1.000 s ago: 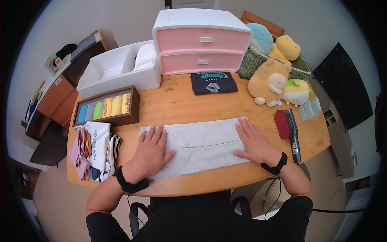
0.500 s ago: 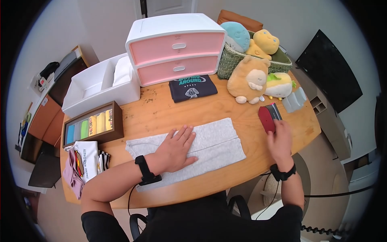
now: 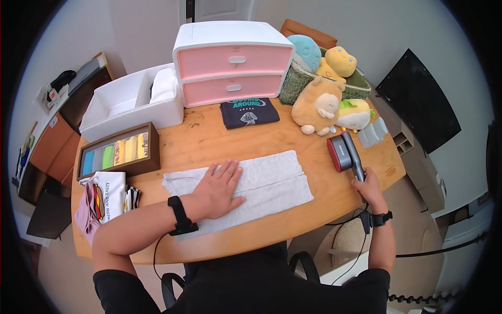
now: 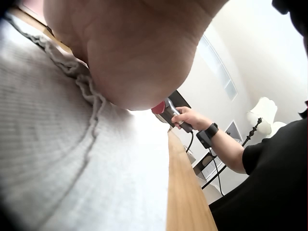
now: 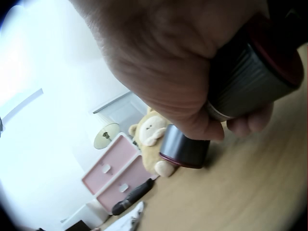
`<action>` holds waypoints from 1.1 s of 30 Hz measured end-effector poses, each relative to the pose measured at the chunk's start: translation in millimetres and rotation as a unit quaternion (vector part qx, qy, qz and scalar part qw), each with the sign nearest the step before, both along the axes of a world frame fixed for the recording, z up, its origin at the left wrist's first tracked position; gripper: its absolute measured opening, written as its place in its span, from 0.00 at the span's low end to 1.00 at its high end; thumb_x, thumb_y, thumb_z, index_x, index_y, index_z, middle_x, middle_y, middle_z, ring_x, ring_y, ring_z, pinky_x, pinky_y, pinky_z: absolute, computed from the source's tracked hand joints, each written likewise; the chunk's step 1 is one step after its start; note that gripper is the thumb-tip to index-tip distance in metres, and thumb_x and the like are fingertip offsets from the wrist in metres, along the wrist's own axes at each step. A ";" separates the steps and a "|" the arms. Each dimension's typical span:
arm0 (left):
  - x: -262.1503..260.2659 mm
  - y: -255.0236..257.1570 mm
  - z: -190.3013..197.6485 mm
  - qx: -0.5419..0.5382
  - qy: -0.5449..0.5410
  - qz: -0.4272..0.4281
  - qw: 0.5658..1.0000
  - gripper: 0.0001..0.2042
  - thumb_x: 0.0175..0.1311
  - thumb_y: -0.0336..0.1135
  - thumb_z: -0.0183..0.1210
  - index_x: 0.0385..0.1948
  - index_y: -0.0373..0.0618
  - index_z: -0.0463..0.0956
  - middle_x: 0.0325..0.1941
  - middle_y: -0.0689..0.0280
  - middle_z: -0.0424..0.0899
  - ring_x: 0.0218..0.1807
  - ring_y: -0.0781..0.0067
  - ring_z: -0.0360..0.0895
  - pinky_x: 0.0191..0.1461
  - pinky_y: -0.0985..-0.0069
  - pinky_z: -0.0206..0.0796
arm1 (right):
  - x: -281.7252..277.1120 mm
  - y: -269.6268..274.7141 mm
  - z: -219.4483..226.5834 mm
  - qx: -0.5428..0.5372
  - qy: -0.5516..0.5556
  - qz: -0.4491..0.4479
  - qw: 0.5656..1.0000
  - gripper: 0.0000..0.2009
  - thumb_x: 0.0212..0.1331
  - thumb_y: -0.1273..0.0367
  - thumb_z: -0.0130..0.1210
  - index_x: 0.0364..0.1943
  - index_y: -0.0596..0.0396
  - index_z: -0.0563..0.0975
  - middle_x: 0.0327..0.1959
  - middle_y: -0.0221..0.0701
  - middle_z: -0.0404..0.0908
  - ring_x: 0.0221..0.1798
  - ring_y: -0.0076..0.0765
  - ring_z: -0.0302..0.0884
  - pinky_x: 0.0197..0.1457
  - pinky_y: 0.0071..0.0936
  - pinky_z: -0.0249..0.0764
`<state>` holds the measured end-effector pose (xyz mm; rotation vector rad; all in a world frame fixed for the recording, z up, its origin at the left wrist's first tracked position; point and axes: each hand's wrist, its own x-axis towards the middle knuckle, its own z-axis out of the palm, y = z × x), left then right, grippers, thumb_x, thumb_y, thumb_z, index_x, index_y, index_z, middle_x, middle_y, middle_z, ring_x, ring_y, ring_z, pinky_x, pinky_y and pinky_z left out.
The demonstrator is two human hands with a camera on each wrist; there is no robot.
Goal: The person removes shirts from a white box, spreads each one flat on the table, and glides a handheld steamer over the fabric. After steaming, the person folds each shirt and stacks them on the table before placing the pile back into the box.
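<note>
A light grey garment (image 3: 277, 170), laid flat in a long strip with a line along its middle, lies near the table's front edge. My left hand (image 3: 218, 189) rests palm down on its left half, fingers straight. In the left wrist view the grey cloth (image 4: 53, 130) shows a wrinkled seam below the heel of that hand. To the right of the garment, my right hand (image 3: 370, 187) grips the handle of a handheld garment steamer (image 3: 342, 152) with a dark body and red face. The right wrist view shows fingers curled round the dark handle (image 5: 250, 77).
Folded clothes (image 3: 111, 196) and a brown box of rolled items (image 3: 155, 152) are at the left. Behind stand a white divided bin (image 3: 99, 124), a pink drawer unit (image 3: 209, 56) and a dark folded shirt (image 3: 250, 116). Plush toys (image 3: 317, 107) and a green basket (image 3: 293, 86) occupy the back right.
My right hand has left the garment, taken hold of the steamer by its handle and raised and turned it. My left hand has shifted toward the garment's middle and stays flat.
</note>
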<state>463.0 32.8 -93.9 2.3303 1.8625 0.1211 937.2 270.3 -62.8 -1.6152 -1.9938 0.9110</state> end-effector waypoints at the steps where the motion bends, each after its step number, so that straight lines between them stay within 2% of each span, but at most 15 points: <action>1: -4.0 -4.4 -2.5 0.001 0.004 0.001 1.000 0.42 0.80 0.60 0.47 0.79 0.27 0.56 0.86 0.39 0.53 0.88 0.41 0.47 0.88 0.46 0.41 | -10.8 -13.6 9.2 -0.002 0.031 0.002 1.000 0.21 0.60 0.74 0.63 0.57 0.61 0.74 0.34 0.33 0.80 0.21 0.23 0.75 0.23 0.27 0.72; 4: -10.9 -7.8 -3.4 0.001 0.019 0.000 1.000 0.41 0.81 0.59 0.45 0.79 0.27 0.56 0.86 0.40 0.52 0.89 0.42 0.46 0.88 0.47 0.40 | -66.9 -69.8 48.5 -0.007 0.088 0.062 0.994 0.27 0.60 0.73 0.63 0.65 0.60 0.72 0.40 0.34 0.79 0.22 0.24 0.74 0.22 0.27 0.71; 6: -7.5 -10.1 3.3 -0.007 0.021 0.001 1.000 0.40 0.82 0.59 0.42 0.79 0.27 0.56 0.87 0.41 0.52 0.89 0.44 0.46 0.89 0.49 0.38 | -99.2 -99.5 71.2 -0.064 0.036 0.075 0.994 0.32 0.60 0.72 0.63 0.71 0.58 0.69 0.45 0.37 0.78 0.31 0.31 0.78 0.34 0.31 0.79; 8: -7.5 -9.8 0.3 -0.005 0.008 0.009 1.000 0.39 0.82 0.57 0.41 0.79 0.26 0.56 0.86 0.40 0.52 0.89 0.43 0.46 0.89 0.48 0.39 | -116.1 -111.3 49.8 0.111 0.024 0.239 0.964 0.37 0.61 0.72 0.63 0.76 0.62 0.63 0.48 0.34 0.76 0.48 0.37 0.79 0.55 0.36 0.78; 10: -6.7 -12.1 -3.5 0.001 0.007 0.019 1.000 0.39 0.82 0.56 0.42 0.79 0.25 0.56 0.86 0.39 0.52 0.88 0.41 0.46 0.88 0.47 0.39 | -137.1 -134.5 39.8 0.205 -0.046 0.297 0.932 0.37 0.61 0.70 0.63 0.75 0.66 0.62 0.56 0.52 0.76 0.56 0.58 0.79 0.63 0.45 0.77; 12: -5.9 -14.7 -7.1 0.008 0.020 0.029 0.999 0.39 0.82 0.54 0.45 0.78 0.23 0.55 0.86 0.37 0.52 0.88 0.38 0.46 0.88 0.46 0.39 | -160.0 -161.4 49.9 0.117 -0.079 0.308 0.941 0.38 0.62 0.71 0.62 0.76 0.67 0.60 0.57 0.57 0.74 0.57 0.69 0.76 0.61 0.50 0.76; 13: -7.3 -15.4 -7.9 0.009 0.018 0.030 0.999 0.39 0.81 0.54 0.45 0.78 0.23 0.55 0.86 0.37 0.52 0.88 0.38 0.46 0.88 0.45 0.39 | -164.0 -167.4 43.8 0.123 -0.081 0.329 0.933 0.38 0.63 0.72 0.62 0.76 0.67 0.59 0.54 0.55 0.73 0.53 0.69 0.76 0.57 0.53 0.76; 16: -7.8 -17.2 -8.7 0.007 0.008 0.030 1.000 0.39 0.81 0.53 0.45 0.78 0.22 0.55 0.86 0.36 0.52 0.88 0.37 0.46 0.88 0.45 0.39 | -171.3 -182.2 40.2 0.074 -0.114 0.344 0.929 0.37 0.63 0.72 0.62 0.76 0.67 0.60 0.54 0.55 0.72 0.52 0.68 0.77 0.54 0.54 0.77; 20: -6.4 -16.4 -7.6 -0.004 0.008 0.034 0.999 0.38 0.82 0.53 0.44 0.78 0.22 0.54 0.86 0.36 0.50 0.88 0.37 0.45 0.88 0.45 0.37 | -154.3 -176.6 44.7 0.109 -0.147 0.299 0.937 0.37 0.62 0.73 0.62 0.76 0.67 0.60 0.54 0.55 0.72 0.50 0.67 0.78 0.52 0.53 0.78; 25: -5.3 -16.9 -5.8 -0.023 0.008 0.041 0.999 0.38 0.82 0.52 0.43 0.79 0.23 0.53 0.87 0.37 0.49 0.89 0.38 0.43 0.89 0.45 0.35 | -126.0 -147.8 41.2 0.168 -0.183 0.185 0.951 0.38 0.60 0.76 0.62 0.76 0.62 0.61 0.51 0.54 0.74 0.49 0.68 0.79 0.52 0.54 0.78; 29: -4.2 -16.6 -6.5 -0.020 0.009 0.042 0.999 0.38 0.82 0.52 0.43 0.79 0.24 0.54 0.87 0.38 0.48 0.89 0.40 0.42 0.89 0.46 0.35 | -124.7 -139.5 44.0 0.152 -0.163 0.179 0.958 0.37 0.60 0.75 0.62 0.76 0.64 0.63 0.51 0.54 0.74 0.49 0.68 0.79 0.51 0.53 0.77; 32: -7.7 -17.3 -9.3 -0.010 -0.003 0.040 0.999 0.39 0.81 0.52 0.46 0.79 0.23 0.53 0.87 0.37 0.48 0.89 0.38 0.43 0.89 0.45 0.35 | -127.5 -157.4 47.6 0.170 -0.124 0.231 0.950 0.37 0.60 0.75 0.63 0.76 0.65 0.63 0.50 0.53 0.74 0.49 0.67 0.78 0.51 0.52 0.77; 33: -8.0 -18.3 -10.9 -0.006 -0.011 0.033 0.999 0.39 0.80 0.51 0.47 0.78 0.22 0.53 0.87 0.37 0.48 0.89 0.37 0.43 0.89 0.45 0.35 | -128.2 -164.0 53.0 0.143 -0.124 0.260 0.947 0.38 0.60 0.74 0.63 0.76 0.65 0.62 0.50 0.52 0.74 0.49 0.65 0.77 0.51 0.50 0.77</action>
